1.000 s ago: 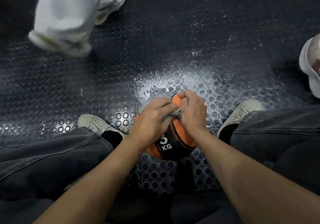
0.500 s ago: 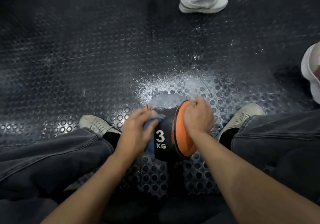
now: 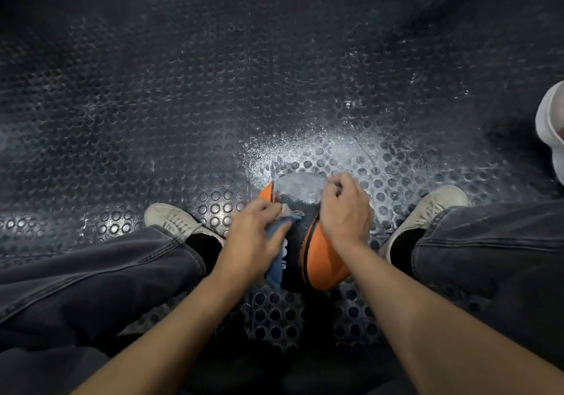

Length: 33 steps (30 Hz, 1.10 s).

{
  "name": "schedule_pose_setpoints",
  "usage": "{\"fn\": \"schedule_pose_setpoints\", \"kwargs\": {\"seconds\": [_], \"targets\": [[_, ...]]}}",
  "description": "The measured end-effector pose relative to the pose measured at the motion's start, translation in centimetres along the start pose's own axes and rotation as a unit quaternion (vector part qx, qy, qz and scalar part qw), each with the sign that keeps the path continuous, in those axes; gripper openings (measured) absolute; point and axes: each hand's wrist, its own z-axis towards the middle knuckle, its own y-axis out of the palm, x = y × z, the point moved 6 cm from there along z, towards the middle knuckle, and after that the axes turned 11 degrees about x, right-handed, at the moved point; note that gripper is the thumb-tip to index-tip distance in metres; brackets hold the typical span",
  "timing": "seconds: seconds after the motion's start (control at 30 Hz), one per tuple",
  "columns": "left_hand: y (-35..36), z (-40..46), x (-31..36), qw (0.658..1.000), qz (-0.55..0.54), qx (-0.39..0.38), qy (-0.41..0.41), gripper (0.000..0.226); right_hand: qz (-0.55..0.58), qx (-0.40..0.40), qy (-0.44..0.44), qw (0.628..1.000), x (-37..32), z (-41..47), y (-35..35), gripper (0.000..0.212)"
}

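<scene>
Left shoe (image 3: pixel 174 220) planted on studded rubber floor (image 3: pixel 122 119).

Left hand (image 3: pixel 253 236): fingers curled on the bunched blue cloth (image 3: pixel 279 243), pressing it to the black band of the medicine ball (image 3: pixel 325 260). The ball sits on the floor between the feet.

Change over the last half second: cloth has slid across the weight marking, which is now mostly covered. Dusty grey patch (image 3: pixel 297 188) on top of the band not yet reached.

Right hand (image 3: pixel 346 211): fingers hooked over the ball's upper edge, steadying it. A second ago it sat against the left hand.

Judgement: wiping under way, top patch likely next.

Right shoe (image 3: pixel 427 211); another person's white shoe (image 3: pixel 552 132) at frame edge.
</scene>
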Motion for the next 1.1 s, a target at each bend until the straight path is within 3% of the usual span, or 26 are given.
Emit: {"fn": "schedule_pose_setpoints", "kwargs": {"seconds": [0.07,0.17,0.2,0.33,0.37,0.47,0.63,0.77,0.93,1.03,1.1], "targets": [[-0.2,1.2,-1.2,0.999,0.006,0.02,-0.034,0.015,0.006,-0.004,-0.008,1.0,0.2,0.0,-0.1,0.015],[-0.2,3.3,-3.0,0.982,0.032,0.075,-0.171,0.012,-0.005,0.012,-0.015,1.0,-0.4,-0.4,0.2,0.016],[-0.1,3.3,-2.6,0.984,0.036,0.071,-0.159,0.011,-0.011,0.018,-0.012,1.0,-0.4,-0.5,0.2,0.017],[0.4,0.9,0.7,0.999,-0.002,-0.016,0.028,0.015,-0.008,0.016,-0.015,1.0,0.3,-0.3,0.1,0.015],[0.2,1.4,0.2,0.999,0.003,-0.01,0.032,0.016,-0.007,0.009,-0.022,1.0,0.2,-0.3,0.2,0.015],[-0.7,2.7,-2.6,0.993,0.029,0.056,-0.102,0.012,-0.018,0.016,-0.027,0.999,-0.4,-0.7,0.3,0.016],[-0.1,0.2,-1.0,0.998,0.0,-0.032,0.052,0.015,-0.019,0.025,-0.024,0.999,-0.2,-0.7,0.4,0.015],[-3.6,3.1,-5.1,0.989,0.047,0.07,-0.122,0.018,-0.027,0.029,-0.024,0.999,-0.5,-0.8,0.5,0.016],[-4.0,3.2,-7.0,0.968,0.021,-0.051,-0.246,0.06,-0.037,0.042,-0.016,0.998,-0.4,-1.2,0.6,0.016],[-4.0,3.6,-6.9,0.962,0.099,-0.077,-0.242,0.074,-0.042,0.029,-0.027,0.998,-0.7,-1.4,0.8,0.016],[-4.4,3.9,-6.3,0.964,0.123,-0.056,-0.229,0.073,-0.042,0.029,-0.029,0.998,-0.7,-1.5,0.8,0.017]]}}
